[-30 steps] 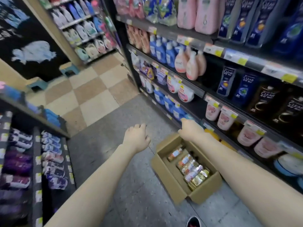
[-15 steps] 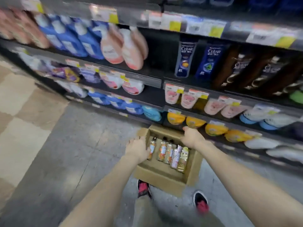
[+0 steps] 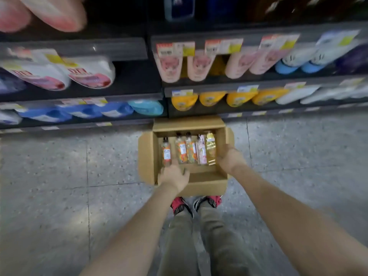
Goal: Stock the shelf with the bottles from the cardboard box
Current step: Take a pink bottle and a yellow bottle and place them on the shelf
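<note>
An open cardboard box (image 3: pixel 146 156) sits on the floor right against the bottom of the shelf (image 3: pixel 127 94). Several small bottles lie side by side in it, from an orange-labelled bottle (image 3: pixel 166 151) on the left to a gold bottle (image 3: pixel 210 149) on the right. My left hand (image 3: pixel 173 176) reaches into the box with its fingers spread at the bottom ends of the left bottles. My right hand (image 3: pixel 229 158) is over the box's right wall beside the gold bottle; its fingers are hidden from me.
The shelves are packed with pink tubes (image 3: pixel 171 66), yellow packs (image 3: pixel 184 101), blue pouches (image 3: pixel 117 109) and white-pink refill bags (image 3: pixel 89 71). My shoes (image 3: pixel 179 206) stand just behind the box. Grey speckled floor (image 3: pixel 59 176) stretches left and right.
My view has swung down to face the shelf and box squarely. My left hand moved from the box's left rim into the box; my right hand slid along the right wall.
</note>
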`<state>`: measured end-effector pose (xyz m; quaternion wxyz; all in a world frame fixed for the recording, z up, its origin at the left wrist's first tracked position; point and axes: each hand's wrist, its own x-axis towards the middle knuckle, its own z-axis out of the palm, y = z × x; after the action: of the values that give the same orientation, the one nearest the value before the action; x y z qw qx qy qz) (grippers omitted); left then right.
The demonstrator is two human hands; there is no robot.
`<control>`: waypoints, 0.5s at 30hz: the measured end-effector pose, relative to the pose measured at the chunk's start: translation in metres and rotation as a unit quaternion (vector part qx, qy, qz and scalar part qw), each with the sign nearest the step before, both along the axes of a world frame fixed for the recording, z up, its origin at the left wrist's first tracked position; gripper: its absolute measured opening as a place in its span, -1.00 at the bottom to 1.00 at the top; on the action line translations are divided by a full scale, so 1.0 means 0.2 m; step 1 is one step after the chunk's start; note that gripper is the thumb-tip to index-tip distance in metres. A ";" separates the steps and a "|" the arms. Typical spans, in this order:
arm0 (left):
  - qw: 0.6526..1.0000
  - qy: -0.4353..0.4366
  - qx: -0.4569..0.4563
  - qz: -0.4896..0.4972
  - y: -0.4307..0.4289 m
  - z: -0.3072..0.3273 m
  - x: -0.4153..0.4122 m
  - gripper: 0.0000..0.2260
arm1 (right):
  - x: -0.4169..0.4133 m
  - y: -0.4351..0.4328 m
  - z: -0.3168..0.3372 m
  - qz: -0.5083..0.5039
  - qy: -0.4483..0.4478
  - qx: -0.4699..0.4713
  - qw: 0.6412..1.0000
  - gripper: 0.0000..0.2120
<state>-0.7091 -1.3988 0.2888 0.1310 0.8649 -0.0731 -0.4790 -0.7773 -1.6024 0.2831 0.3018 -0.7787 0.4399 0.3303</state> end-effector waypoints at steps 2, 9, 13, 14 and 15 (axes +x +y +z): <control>1.000 0.003 -0.003 0.001 -0.04 -0.15 0.00 -0.47 | -0.01 0.00 -0.18 -0.013 -0.012 0.013 1.000 -0.50; 0.999 0.020 0.018 -0.033 -0.13 -0.91 -0.07 -0.42 | -0.10 -0.07 -0.94 -0.056 -0.031 0.022 0.998 -0.39; 0.997 0.019 0.039 -0.065 -0.17 -1.30 -0.11 -0.49 | -0.13 -0.13 -1.35 -0.046 -0.026 0.019 0.998 -0.35; 0.996 0.016 0.045 -0.073 -0.19 -1.38 -0.12 -0.48 | -0.14 -0.14 -1.44 -0.044 -0.024 0.021 0.999 -0.34; 0.995 0.011 0.051 -0.081 -0.20 -1.45 -0.12 -0.48 | -0.14 -0.15 -1.51 -0.043 -0.022 0.022 0.999 -0.34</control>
<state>-0.7340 -1.4396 -0.0009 0.0488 0.8565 -0.1167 -0.5005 -0.8054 -1.6333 -0.0197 0.3422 -0.7594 0.4586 0.3097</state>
